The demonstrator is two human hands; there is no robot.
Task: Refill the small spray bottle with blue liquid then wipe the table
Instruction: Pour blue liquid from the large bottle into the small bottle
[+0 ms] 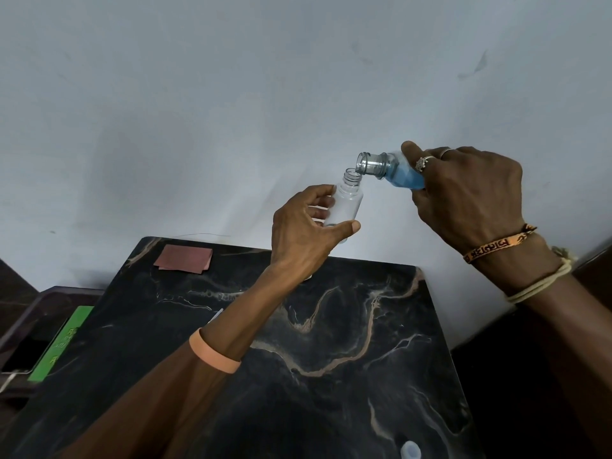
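Note:
My left hand [306, 226] grips a small clear spray bottle [346, 202] with its top off, held above the far edge of the black marble table [331, 342]. It looks empty and leans slightly. My right hand [463, 190] holds a larger clear bottle of blue liquid [394, 170], tipped to the left. Its open mouth sits right over the small bottle's neck. The blue liquid pools in the lower part of the tilted bottle, near my fingers.
A folded reddish-brown cloth [183, 257] lies at the table's far left corner. A white cap [410, 450] sits at the near edge. Left of the table stands a dark tray [39, 299] with a green card [63, 342]. A pale wall rises behind.

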